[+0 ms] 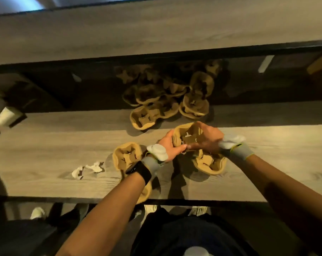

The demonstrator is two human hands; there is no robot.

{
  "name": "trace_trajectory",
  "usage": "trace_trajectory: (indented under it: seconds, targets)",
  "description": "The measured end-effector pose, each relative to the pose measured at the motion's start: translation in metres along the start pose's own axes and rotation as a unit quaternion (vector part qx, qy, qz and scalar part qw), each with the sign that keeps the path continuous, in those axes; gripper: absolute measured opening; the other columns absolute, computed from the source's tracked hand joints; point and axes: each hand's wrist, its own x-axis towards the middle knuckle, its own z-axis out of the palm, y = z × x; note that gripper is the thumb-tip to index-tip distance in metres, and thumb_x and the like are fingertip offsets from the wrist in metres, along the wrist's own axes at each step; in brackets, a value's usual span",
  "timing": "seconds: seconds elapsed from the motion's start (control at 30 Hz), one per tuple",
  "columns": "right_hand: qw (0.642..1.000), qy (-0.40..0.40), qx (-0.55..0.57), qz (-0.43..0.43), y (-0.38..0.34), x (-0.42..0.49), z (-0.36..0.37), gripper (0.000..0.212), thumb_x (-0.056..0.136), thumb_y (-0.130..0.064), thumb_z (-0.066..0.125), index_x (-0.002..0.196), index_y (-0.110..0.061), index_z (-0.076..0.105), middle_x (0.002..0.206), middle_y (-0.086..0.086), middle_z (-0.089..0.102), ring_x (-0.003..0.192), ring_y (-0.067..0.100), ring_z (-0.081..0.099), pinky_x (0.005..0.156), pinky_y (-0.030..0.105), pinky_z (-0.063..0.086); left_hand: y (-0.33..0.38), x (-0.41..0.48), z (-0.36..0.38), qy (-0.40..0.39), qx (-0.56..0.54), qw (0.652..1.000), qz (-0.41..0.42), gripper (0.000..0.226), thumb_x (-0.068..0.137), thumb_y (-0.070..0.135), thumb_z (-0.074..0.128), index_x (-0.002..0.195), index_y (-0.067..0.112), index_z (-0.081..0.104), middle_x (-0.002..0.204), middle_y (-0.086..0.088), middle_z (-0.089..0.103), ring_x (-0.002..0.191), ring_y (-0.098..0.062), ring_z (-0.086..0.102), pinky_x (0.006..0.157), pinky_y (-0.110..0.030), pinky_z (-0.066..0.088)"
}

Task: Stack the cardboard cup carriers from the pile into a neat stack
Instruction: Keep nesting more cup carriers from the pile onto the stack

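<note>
Crumpled white paper scraps point(88, 169) lie on the wood-grain worktop point(46, 145) toward its near-left edge, and a pale box point(6, 116) sits at its far-left edge.

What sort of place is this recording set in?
Probably a café or food-service back area, though that is a guess. A pile of cardboard cup carriers lies on a long wooden counter beneath an upper shelf, and both hands grip one carrier.
</note>
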Motion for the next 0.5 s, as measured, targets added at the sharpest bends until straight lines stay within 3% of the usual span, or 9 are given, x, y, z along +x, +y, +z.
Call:
trace_trajectory:
  seconds: [0.1,0.2,0.33,0.4,0.5]
  targets:
    - [0.998,0.010,0.044,0.054,0.024,-0.025,0.000,0.095,0.071,-0.048,0.079,0.146,-0.020,0.028,0.139,0.008,0.053,0.125,0.031,0.053,0.094,0.037,0.046,0.021,0.003,0.009,-0.048,0.013,0.997,0.065,0.074,0.083,0.028,0.070,0.144,0.018,0.030,0.139,0.002,0.051,0.125,-0.014,0.049,0.095,-0.011,0.031]
    - [0.992,0.024,0.062,0.104,0.048,-0.050,0.011,0.102,0.071,-0.049,0.077,0.150,-0.019,0.020,0.144,0.008,0.048,0.127,0.032,0.051,0.099,0.040,0.045,0.032,0.003,0.026,-0.114,0.028,0.986,0.121,0.072,0.079,0.026,0.073,0.140,0.019,0.036,0.128,0.010,0.055,0.113,-0.006,0.050,0.105,-0.024,0.040]
    - [0.988,0.035,0.048,0.140,0.067,-0.066,0.037,0.105,0.072,-0.053,0.074,0.151,-0.014,0.016,0.143,0.011,0.050,0.127,0.031,0.052,0.097,0.032,0.044,0.033,0.004,0.039,-0.174,0.044,0.973,0.143,0.071,0.080,0.021,0.073,0.140,0.016,0.036,0.122,0.010,0.052,0.112,-0.003,0.047,0.101,-0.015,0.042]
    - [0.987,0.023,0.031,0.157,0.067,-0.066,0.050,0.109,0.073,-0.059,0.070,0.152,-0.013,0.010,0.142,0.011,0.050,0.127,0.031,0.052,0.098,0.032,0.044,0.028,0.006,0.045,-0.190,0.074,0.970,0.133,0.076,0.080,0.024,0.072,0.144,0.016,0.031,0.130,0.003,0.053,0.116,-0.008,0.049,0.099,-0.009,0.038]
    - [0.985,0.002,0.004,0.174,0.063,-0.063,0.061,0.116,0.077,-0.064,0.062,0.152,-0.008,-0.007,0.146,0.015,0.045,0.131,0.031,0.048,0.103,0.036,0.042,0.017,0.007,0.054,-0.187,0.130,0.968,0.102,0.095,0.079,0.036,0.071,0.151,0.022,0.011,0.145,-0.002,0.046,0.133,-0.020,0.045,0.105,-0.017,0.032]
